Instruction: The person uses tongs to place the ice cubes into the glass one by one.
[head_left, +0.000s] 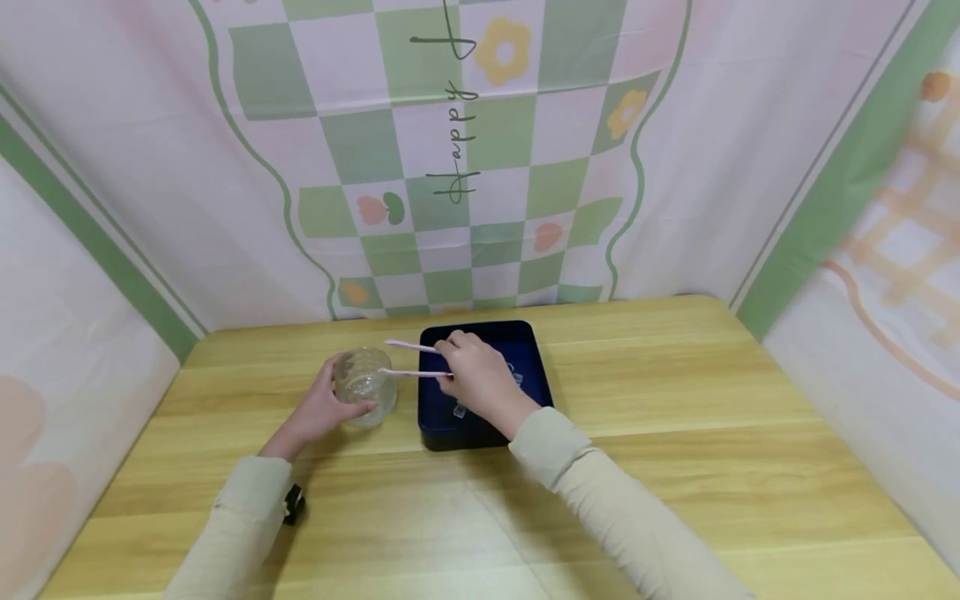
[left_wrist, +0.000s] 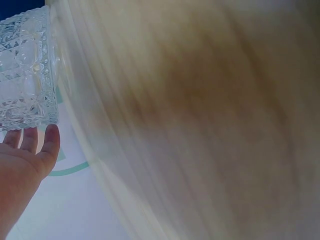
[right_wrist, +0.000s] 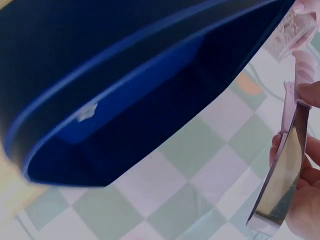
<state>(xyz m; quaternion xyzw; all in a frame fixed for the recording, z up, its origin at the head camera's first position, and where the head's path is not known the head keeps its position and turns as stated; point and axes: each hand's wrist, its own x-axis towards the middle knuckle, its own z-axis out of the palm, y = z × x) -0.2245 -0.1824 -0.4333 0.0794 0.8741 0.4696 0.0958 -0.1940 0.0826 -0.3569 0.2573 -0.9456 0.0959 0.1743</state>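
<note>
My left hand (head_left: 318, 408) grips a clear patterned glass (head_left: 377, 389) on the left of the table, its thumb along the near side. In the left wrist view the fingertips (left_wrist: 51, 137) rest against the glass. With my right hand (head_left: 483, 379) I hold a pair of tongs (right_wrist: 281, 170), a metal band with pale pink ends. The two pink ends stand apart and point left, the nearer one overlapping the glass's rim in the head view. Beneath the right hand is a dark blue square tray (head_left: 542, 379) with a few clear cubes (head_left: 460, 410) in it, partly hidden by the hand.
The wooden table (head_left: 675, 375) reaches back to a patterned cloth backdrop (head_left: 498, 133), with further cloth at both sides. A small black object (head_left: 294, 505) shows beside the left sleeve.
</note>
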